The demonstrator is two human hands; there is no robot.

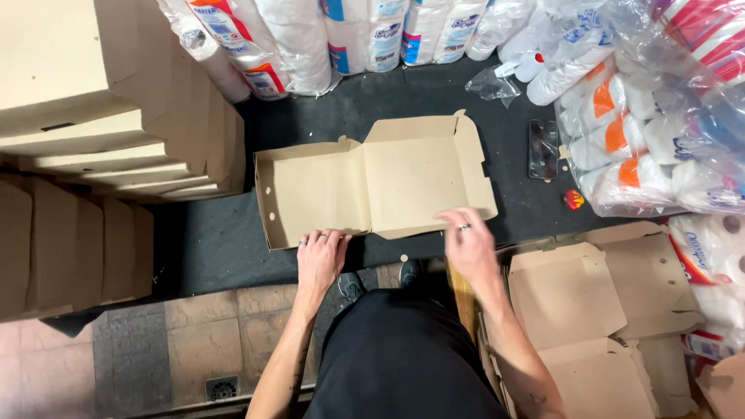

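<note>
Head view, looking down. A flat-cut brown cardboard box, half erected, lies open on a dark mat directly in front of the person. Its left tray already has raised side walls; its right panel lies nearly flat with low, notched edge flaps. The long axis of the box runs left to right across the view, rising slightly toward the right, with the open faces turned upward and the central fold line running away from the person.

The left hand rests palm down, fingers spread and not closed on anything, at the near edge of the left tray, apparently pinning that wall so the box stays put. The right hand, motion-blurred, hovers over the near right corner of the box with fingers loosely open; whether it touches the flap cannot be told.

Left of the box, folded boxes stand stacked in tall columns, probably finished ones kept clear of the working spot. Right of the box and nearer the person, unfolded cardboard blanks lie in a loose pile within reach of the right hand. Beyond the box, wrapped packs of paper rolls line the far side, and more in clear plastic sit to its far right. A dark phone and a small red object lie on the mat just right of the box.
</note>
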